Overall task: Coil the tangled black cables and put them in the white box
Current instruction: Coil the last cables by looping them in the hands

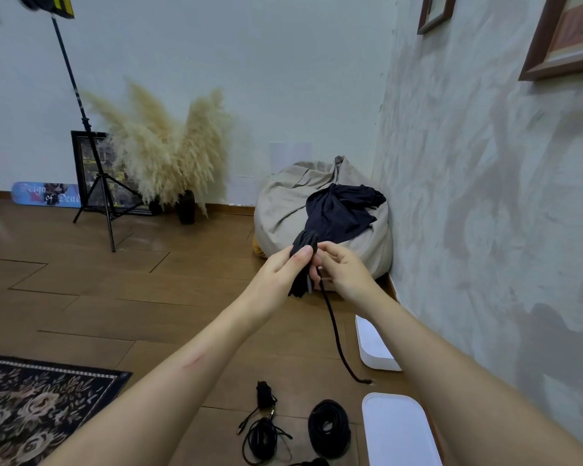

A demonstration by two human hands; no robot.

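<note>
My left hand (285, 274) grips a folded bundle of black cable (304, 243), held up in front of me. My right hand (342, 269) pinches the same cable just right of the bundle, and its loose tail (337, 334) hangs down to the floor, ending by the white box. The white box (374, 348) lies on the floor by the right wall, partly hidden by my right arm. A white lid or tray (396, 428) sits nearer me. On the floor lie a neat black coil (329, 428), a looser black cable (261, 438) and a small black bundle (264, 393).
A beige beanbag (283, 210) with dark cloth on it sits in the corner ahead. A light stand (96, 183), dried pampas grass (162, 153) in a dark vase and a framed picture stand at the back left. A patterned rug (37, 408) covers the floor at lower left.
</note>
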